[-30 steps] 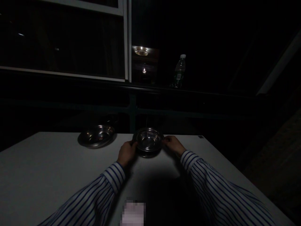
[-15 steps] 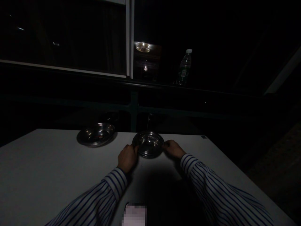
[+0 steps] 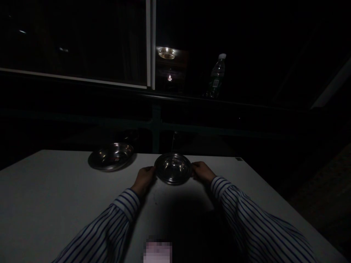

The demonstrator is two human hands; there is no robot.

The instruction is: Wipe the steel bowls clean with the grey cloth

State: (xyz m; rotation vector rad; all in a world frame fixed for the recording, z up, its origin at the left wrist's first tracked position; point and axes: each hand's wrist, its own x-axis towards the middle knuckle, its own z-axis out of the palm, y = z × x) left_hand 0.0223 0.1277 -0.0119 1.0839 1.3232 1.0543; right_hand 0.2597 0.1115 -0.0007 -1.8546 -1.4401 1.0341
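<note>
White desk [image 3: 55,201]; at left, shiny bowl [image 3: 109,157] near far edge. Left hand [image 3: 144,179] at left rim of middle bowl [image 3: 173,168], which lies near far edge between both hands. Right hand [image 3: 203,171] at right rim, fingers curled; cannot tell whether either grip grasps rim. White-capped bottle [image 3: 217,76] upright beyond desk.

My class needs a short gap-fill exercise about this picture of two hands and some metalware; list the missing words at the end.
1. The left hand and the right hand are on opposite ____ of the central metal bowl.
2. Another metal dish sits on the table, to the ____ of that bowl.
3. The sleeves are striped in white and ____.
4. The bottle wears a ____ cap.

Missing words: sides; left; blue; white.
</note>
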